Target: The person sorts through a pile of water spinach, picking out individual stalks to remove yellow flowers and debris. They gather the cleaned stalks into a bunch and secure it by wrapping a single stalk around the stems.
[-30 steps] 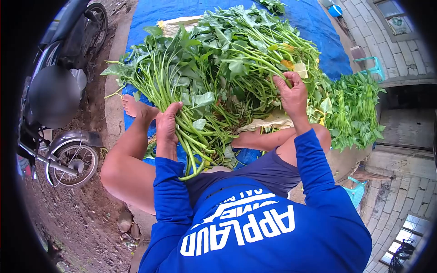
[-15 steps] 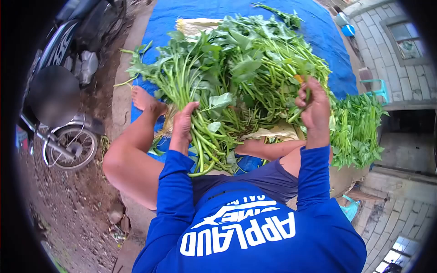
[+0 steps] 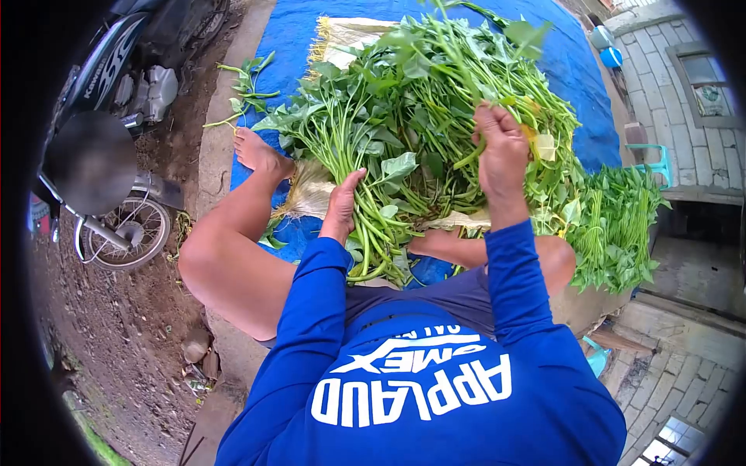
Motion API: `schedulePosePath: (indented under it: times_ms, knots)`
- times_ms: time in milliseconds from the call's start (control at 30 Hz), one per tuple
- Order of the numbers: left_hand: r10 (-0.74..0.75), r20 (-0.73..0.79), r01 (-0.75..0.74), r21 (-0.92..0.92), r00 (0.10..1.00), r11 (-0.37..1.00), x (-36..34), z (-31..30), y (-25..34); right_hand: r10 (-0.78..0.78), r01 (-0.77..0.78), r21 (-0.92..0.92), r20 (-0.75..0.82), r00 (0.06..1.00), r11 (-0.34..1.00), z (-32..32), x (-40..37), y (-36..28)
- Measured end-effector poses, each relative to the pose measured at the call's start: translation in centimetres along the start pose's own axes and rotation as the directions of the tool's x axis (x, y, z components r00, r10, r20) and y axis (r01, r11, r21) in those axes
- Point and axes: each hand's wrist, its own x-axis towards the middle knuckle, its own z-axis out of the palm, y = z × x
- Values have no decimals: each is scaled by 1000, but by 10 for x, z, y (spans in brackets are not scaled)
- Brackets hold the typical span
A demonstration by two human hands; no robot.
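Note:
My left hand point(image 3: 343, 203) is closed around a bunch of water spinach point(image 3: 342, 155), its leafy tops pointing away from me and its stem ends hanging toward my lap. My right hand point(image 3: 501, 151) grips a few water spinach stems, raised over the right part of the pile; their leaves stretch up and away, partly blurred. Between and beyond both hands spreads a large loose pile of water spinach point(image 3: 435, 101). Some yellowed leaves point(image 3: 536, 128) show just right of my right hand.
The pile lies on a blue tarp point(image 3: 294, 31) with a woven sack point(image 3: 350, 39) partly under it. Neatly laid bundles of greens point(image 3: 614, 225) are at the right. Loose sprigs point(image 3: 247, 89) lie at the left edge. A motorcycle point(image 3: 128, 225) stands left; a teal stool point(image 3: 659, 165) stands right.
My right hand has moved left, lifting stems over the pile. My left hand, still around its bunch, has shifted slightly right. The sprigs at the left now lie apart from the bunch.

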Motion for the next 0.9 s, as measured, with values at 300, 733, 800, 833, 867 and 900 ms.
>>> schedulePosePath:
  times_ms: [300,733,800,833,867,900]
  knots:
    - [-175,124,190,-120,977,974,13,-22,-16,789,-767,-182,128,601,615,24,-101,148]
    - [90,-260,-7,305,961,952,19,-34,-42,894,-886,-129,113,434,446,30,-142,187]
    - [38,-261,8,173,964,985,14,-28,-35,837,-802,-283,8,546,526,42,-139,172]
    - [62,-261,-13,184,963,983,14,-27,-35,646,-511,-560,57,761,652,36,-139,184]
    - [85,-256,-34,195,963,980,15,-24,-35,623,-506,-528,56,780,682,26,-140,194]
    - [108,-251,-57,205,962,977,17,-21,-35,598,-497,-498,55,799,710,24,-140,189]
